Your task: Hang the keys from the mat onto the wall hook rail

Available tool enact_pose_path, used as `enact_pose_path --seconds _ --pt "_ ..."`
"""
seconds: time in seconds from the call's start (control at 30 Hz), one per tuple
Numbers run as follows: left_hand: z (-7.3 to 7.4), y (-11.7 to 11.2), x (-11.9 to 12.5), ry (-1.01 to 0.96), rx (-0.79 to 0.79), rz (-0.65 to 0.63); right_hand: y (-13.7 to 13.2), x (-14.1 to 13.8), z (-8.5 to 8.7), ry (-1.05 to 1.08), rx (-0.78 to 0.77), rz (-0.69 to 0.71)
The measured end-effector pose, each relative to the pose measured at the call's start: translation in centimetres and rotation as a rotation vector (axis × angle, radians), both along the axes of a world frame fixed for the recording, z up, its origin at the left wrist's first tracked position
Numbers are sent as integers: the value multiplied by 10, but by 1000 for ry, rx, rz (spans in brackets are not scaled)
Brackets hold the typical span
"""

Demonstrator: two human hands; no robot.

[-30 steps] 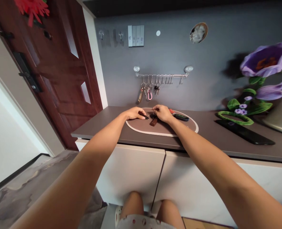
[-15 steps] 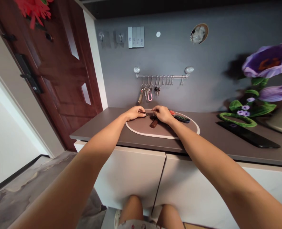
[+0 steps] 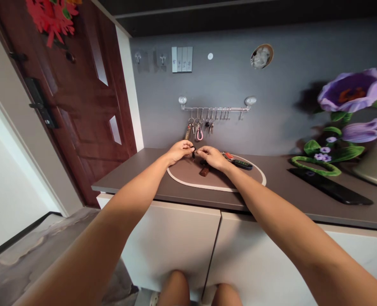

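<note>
My left hand (image 3: 179, 152) is closed in a pinch over the left part of the oval mat (image 3: 188, 180). Between its thumb and fingers is a small black key-like piece (image 3: 193, 154), too small to make out fully. Just to the right, my right hand (image 3: 213, 157) has its thumb and fingertips pressed together close to that piece; what they hold is hidden. Below the right hand lies a brown block-shaped fob (image 3: 205, 171) with a dark part partly covered by the hand. Beyond the right wrist lie a black fob with green markings (image 3: 242, 164) and a red piece (image 3: 228, 155).
Several bunches of keys (image 3: 197, 127) hang from a clear hook rail (image 3: 215, 109) on the grey wall. At the right, a black phone-like slab (image 3: 330, 185) lies near purple flowers (image 3: 354, 93). White cabinet doors (image 3: 175, 238) are below the counter; a dark red door (image 3: 80, 106) stands left.
My right hand has moved left, bringing its fingertips close to the left hand. The black piece in the left hand now sits more upright. The view has tilted slightly upward.
</note>
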State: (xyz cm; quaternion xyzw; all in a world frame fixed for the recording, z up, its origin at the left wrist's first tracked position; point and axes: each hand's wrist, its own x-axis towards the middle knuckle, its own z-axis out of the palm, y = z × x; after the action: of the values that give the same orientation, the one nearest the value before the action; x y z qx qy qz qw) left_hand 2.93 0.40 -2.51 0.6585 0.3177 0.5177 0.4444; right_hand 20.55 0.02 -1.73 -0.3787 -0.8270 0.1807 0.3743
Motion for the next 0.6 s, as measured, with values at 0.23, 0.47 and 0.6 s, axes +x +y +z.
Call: enact_pose_path --seconds 0.23,0.47,0.6 --pt "2 -2 2 4 23 0 -1 -2 -2 199 -200 137" --pt "3 -3 2 13 62 27 -3 -2 0 326 -299 192" --pt "4 -5 3 13 80 42 0 -1 0 355 -320 188"
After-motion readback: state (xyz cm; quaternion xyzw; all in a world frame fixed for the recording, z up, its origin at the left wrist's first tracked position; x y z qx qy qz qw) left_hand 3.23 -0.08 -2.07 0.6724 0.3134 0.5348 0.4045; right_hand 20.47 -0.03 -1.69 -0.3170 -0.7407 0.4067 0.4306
